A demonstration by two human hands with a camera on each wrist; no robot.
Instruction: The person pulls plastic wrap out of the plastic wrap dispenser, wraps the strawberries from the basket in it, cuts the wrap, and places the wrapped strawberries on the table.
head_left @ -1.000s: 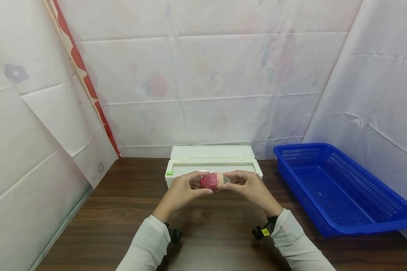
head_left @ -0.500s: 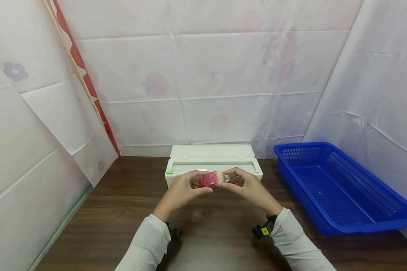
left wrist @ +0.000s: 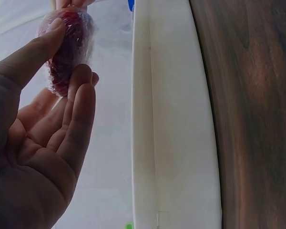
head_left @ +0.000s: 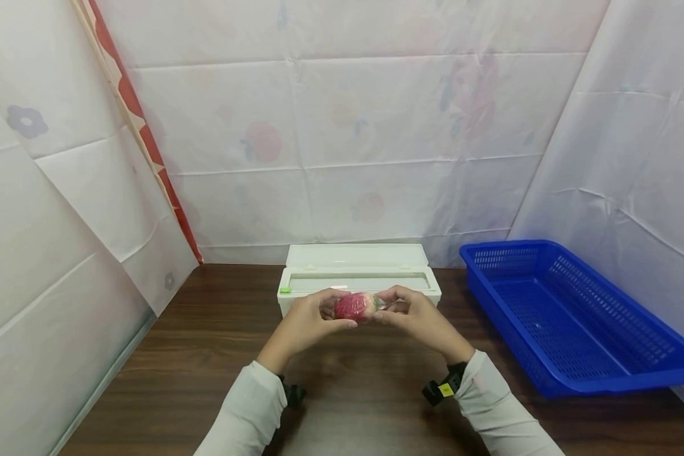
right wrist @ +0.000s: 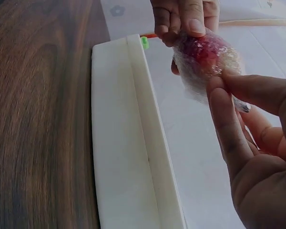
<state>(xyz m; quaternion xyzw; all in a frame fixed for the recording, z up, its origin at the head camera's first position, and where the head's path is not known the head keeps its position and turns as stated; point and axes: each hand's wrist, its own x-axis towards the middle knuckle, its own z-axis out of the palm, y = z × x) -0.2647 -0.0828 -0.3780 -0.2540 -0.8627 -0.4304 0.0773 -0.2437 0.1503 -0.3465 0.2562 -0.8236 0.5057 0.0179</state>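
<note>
A red strawberry (head_left: 351,306) with a pale top and a green end is wrapped in crinkled clear plastic film. My left hand (head_left: 310,320) grips its red end, thumb on the near side and fingers behind. At the pale end, my right hand (head_left: 413,315) pinches the film (right wrist: 212,71) between thumb and fingers. In the left wrist view, the left thumb (left wrist: 43,45) lies across the wrapped strawberry. Both hands hold it up in front of a white cling film dispenser (head_left: 359,280), whose lid is raised and which has a green slider (head_left: 285,291) at its left.
A blue perforated plastic basket (head_left: 547,329) stands at the right of the dark wooden table (head_left: 205,354). White printed sheets (head_left: 342,126) hang behind and at both sides. Black wrist cameras (head_left: 444,387) are strapped to the wrists.
The right fingers shift slightly at the pale end of the wrapped strawberry, lifting a little and then closing in again. The left hand stays nearly still.
</note>
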